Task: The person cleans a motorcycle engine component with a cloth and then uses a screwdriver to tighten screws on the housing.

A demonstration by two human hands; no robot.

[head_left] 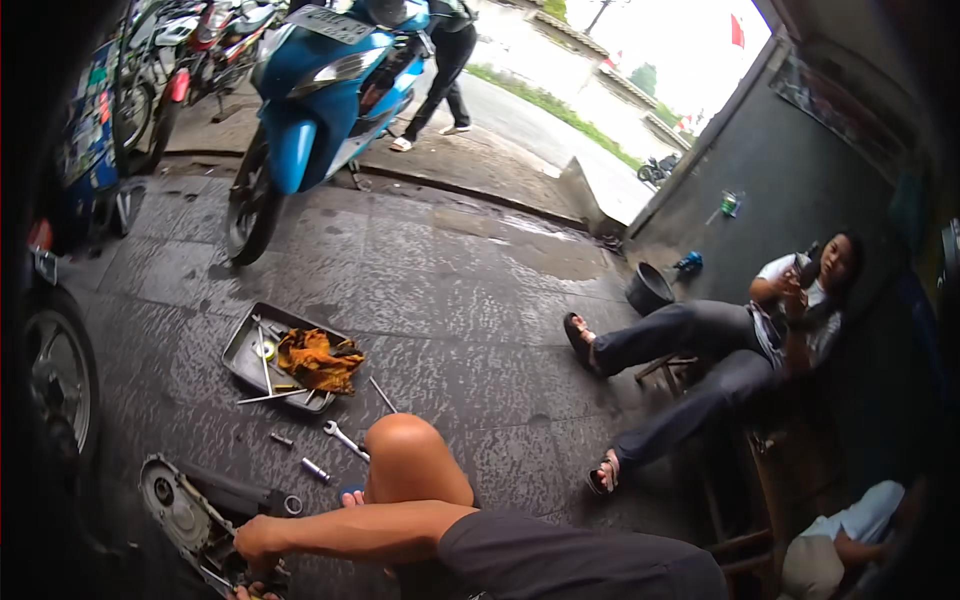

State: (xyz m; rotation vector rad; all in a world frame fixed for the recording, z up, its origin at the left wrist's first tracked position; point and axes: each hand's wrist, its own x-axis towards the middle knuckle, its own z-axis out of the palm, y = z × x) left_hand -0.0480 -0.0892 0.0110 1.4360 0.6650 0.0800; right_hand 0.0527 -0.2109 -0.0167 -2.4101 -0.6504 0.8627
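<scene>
Occupying the near left, the grey engine casing point(186, 516) is overlapped by the curled right hand point(258, 540), whose grip cannot be told. The left hand point(252, 593) is mostly cut off, its hold unclear.

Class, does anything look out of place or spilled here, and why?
Yes. A silver metal wrench and a short silver metal cylinder lie loose on the dark grey tiled floor, outside the shallow grey rectangular tool tray. A shiny, irregular patch at the floor's far edge looks wet, perhaps spilled.
</scene>
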